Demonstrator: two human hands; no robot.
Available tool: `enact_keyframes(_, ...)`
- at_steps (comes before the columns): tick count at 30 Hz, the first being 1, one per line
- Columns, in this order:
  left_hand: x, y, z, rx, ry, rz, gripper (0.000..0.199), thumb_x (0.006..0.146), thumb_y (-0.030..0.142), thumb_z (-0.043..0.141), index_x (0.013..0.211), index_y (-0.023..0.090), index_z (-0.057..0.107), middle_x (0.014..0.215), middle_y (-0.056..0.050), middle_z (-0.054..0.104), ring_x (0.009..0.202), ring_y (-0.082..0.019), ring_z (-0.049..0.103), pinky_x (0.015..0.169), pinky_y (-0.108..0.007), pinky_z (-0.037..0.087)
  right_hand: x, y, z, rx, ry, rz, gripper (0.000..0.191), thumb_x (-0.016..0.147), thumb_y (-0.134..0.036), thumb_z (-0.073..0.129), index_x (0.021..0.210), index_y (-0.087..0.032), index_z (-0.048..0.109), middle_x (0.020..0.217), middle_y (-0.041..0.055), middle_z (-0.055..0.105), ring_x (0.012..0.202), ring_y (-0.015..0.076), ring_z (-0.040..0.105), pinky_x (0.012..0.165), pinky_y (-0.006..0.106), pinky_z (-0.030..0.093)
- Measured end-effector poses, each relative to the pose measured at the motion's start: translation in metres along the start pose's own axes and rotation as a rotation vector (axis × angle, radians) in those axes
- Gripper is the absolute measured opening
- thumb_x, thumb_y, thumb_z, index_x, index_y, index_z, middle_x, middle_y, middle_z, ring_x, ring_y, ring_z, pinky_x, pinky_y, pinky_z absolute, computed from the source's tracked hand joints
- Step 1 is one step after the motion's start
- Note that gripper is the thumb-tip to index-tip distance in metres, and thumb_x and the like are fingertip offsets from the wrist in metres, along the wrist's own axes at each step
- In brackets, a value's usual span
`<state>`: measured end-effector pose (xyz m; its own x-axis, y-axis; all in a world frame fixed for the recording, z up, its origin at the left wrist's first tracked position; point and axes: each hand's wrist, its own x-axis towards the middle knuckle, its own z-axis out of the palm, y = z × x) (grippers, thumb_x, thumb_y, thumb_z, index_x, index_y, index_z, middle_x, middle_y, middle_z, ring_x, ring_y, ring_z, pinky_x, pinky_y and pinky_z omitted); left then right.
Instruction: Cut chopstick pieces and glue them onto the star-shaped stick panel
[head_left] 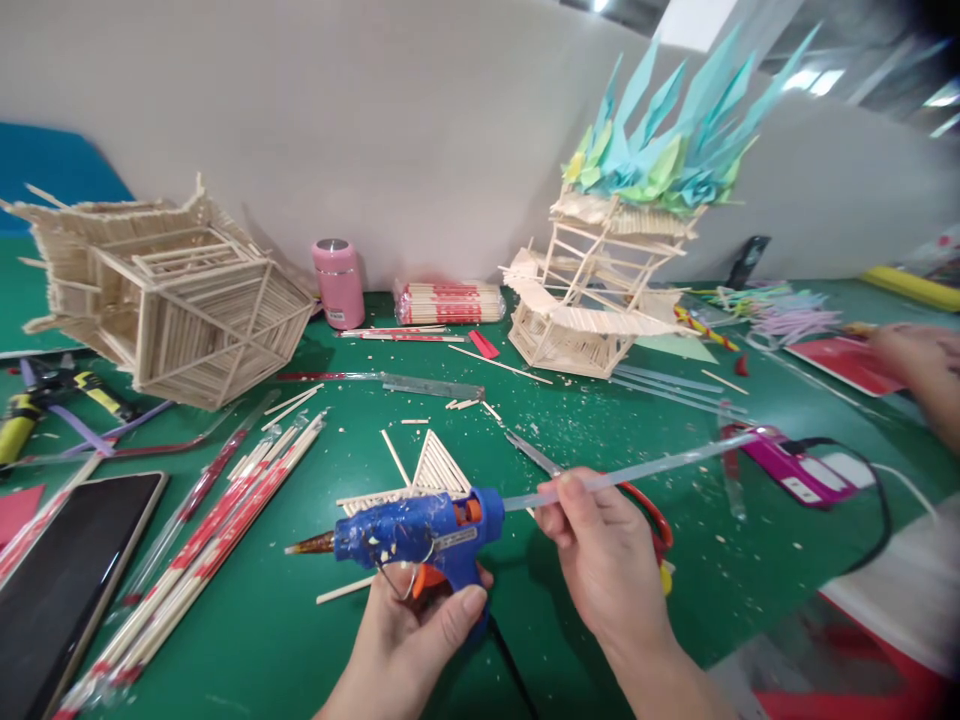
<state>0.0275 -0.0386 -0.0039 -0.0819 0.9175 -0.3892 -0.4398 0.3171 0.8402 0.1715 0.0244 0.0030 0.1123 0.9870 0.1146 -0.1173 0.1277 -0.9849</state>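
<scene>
Left hand (pixel 409 635): fingers wrapped round the grip of a blue glue gun (pixel 412 535), thumb lying along the handle. The gun's body sits just above these fingers; its nozzle (pixel 311 545) points leftward, away from the right hand.

Right hand (pixel 611 575): thumb and fingertips pinch a translucent glue stick (pixel 667 460). From this pinch a short length runs left to the gun's rear end, where the stick meets it; how deep it sits inside cannot be told. The longer length extends right, rising slightly, its far end overlapping a magenta device (pixel 799 470) in view; contact unclear.

Key relation: stick's long axis lies roughly in line with the barrel, slightly tilted. Rear of gun is just left of the right fingertips and above the left thumb; the right hand is the one on the stick.

Beyond the gun from the left fingers: a triangular stick panel (pixel 439 465), flat on the green table (pixel 750 570). Scissors (pixel 532 455) lie just beyond the right fingers, partly hidden by them.
</scene>
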Motion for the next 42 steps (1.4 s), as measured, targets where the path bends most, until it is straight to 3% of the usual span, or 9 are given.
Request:
enact_keyframes(5, 0.001, 0.001, -0.001, 0.035, -0.004, 0.022, 0.026, 0.057, 0.039, 0.077, 0.07, 0.018, 0.07, 0.069, -0.005, 0.071, 0.065, -0.016, 0.06, 0.062, -0.022, 0.046, -0.003, -0.003, 0.0, 0.004, -0.008, 0.036, 0.014, 0.074, -0.035, 0.067, 0.076, -0.021, 0.068, 0.059, -0.0006, 0.059, 0.05, 0.0096, 0.049, 0.045, 0.022, 0.04)
enact_keyframes(10, 0.001, 0.002, -0.003, 0.034, -0.017, -0.009, 0.028, 0.056, 0.041, 0.078, 0.071, 0.019, 0.07, 0.07, -0.004, 0.071, 0.066, -0.016, 0.06, 0.063, -0.024, 0.046, 0.0, -0.01, 0.01, 0.05, -0.078, 0.121, 0.026, 0.074, -0.044, 0.064, 0.064, -0.02, 0.067, 0.046, -0.0029, 0.051, 0.04, 0.0069, 0.041, 0.039, 0.02, 0.034)
enact_keyframes(16, 0.003, 0.002, -0.007, 0.063, -0.056, 0.014, 0.026, 0.059, 0.042, 0.076, 0.07, 0.019, 0.071, 0.068, -0.003, 0.069, 0.063, -0.014, 0.057, 0.062, -0.022, 0.044, 0.002, -0.006, 0.003, 0.017, -0.101, 0.108, 0.016, 0.074, -0.036, 0.068, 0.076, -0.02, 0.069, 0.061, -0.0004, 0.06, 0.053, 0.0088, 0.049, 0.048, 0.02, 0.04)
enact_keyframes(26, 0.007, -0.001, -0.004, -0.093, -0.024, -0.014, 0.03, 0.058, 0.039, 0.077, 0.079, 0.018, 0.07, 0.071, -0.004, 0.071, 0.069, -0.016, 0.06, 0.066, -0.024, 0.044, 0.01, -0.008, 0.015, 0.114, -0.198, 0.282, 0.028, 0.072, -0.046, 0.064, 0.074, -0.018, 0.065, 0.054, -0.0045, 0.049, 0.045, 0.0051, 0.037, 0.043, 0.019, 0.031)
enact_keyframes(30, 0.009, 0.002, -0.004, -0.137, 0.013, -0.025, 0.03, 0.059, 0.038, 0.077, 0.08, 0.018, 0.069, 0.072, -0.005, 0.072, 0.073, -0.017, 0.061, 0.068, -0.024, 0.044, 0.009, -0.011, 0.005, 0.068, -0.289, 0.313, 0.037, 0.077, -0.052, 0.057, 0.094, -0.02, 0.064, 0.063, -0.003, 0.051, 0.046, 0.0056, 0.036, 0.044, 0.021, 0.031)
enact_keyframes(33, 0.01, 0.003, -0.005, -0.14, 0.025, -0.023, 0.029, 0.059, 0.036, 0.077, 0.08, 0.017, 0.069, 0.073, -0.005, 0.072, 0.074, -0.018, 0.061, 0.068, -0.024, 0.044, 0.005, -0.02, -0.016, -0.046, -0.41, 0.333, 0.029, 0.078, -0.044, 0.059, 0.076, -0.016, 0.067, 0.056, -0.0001, 0.055, 0.047, 0.0073, 0.041, 0.042, 0.021, 0.03)
enact_keyframes(35, 0.011, 0.003, -0.007, -0.138, 0.015, -0.014, 0.028, 0.06, 0.036, 0.077, 0.079, 0.017, 0.069, 0.074, -0.006, 0.071, 0.075, -0.018, 0.06, 0.067, -0.025, 0.044, 0.007, -0.028, -0.035, -0.188, -0.408, 0.271, 0.022, 0.077, -0.037, 0.063, 0.067, -0.017, 0.065, 0.051, -0.0007, 0.054, 0.046, 0.0084, 0.042, 0.041, 0.021, 0.029)
enact_keyframes(39, 0.012, 0.003, -0.009, -0.115, -0.014, -0.01, 0.028, 0.061, 0.037, 0.076, 0.079, 0.016, 0.069, 0.075, -0.007, 0.071, 0.077, -0.02, 0.061, 0.067, -0.026, 0.044, 0.03, -0.032, -0.069, -0.762, -0.065, -0.239, 0.017, 0.08, -0.038, 0.058, 0.089, -0.026, 0.065, 0.079, 0.0028, 0.061, 0.068, 0.0167, 0.055, 0.058, 0.028, 0.044)
enact_keyframes(42, 0.01, 0.003, -0.007, -0.111, -0.005, -0.019, 0.029, 0.06, 0.037, 0.076, 0.079, 0.016, 0.069, 0.074, -0.006, 0.071, 0.076, -0.019, 0.06, 0.067, -0.025, 0.044, 0.051, -0.019, -0.081, -0.966, -0.167, -0.37, 0.027, 0.079, -0.041, 0.056, 0.1, -0.027, 0.066, 0.105, 0.0085, 0.059, 0.1, 0.0274, 0.05, 0.085, 0.043, 0.038)
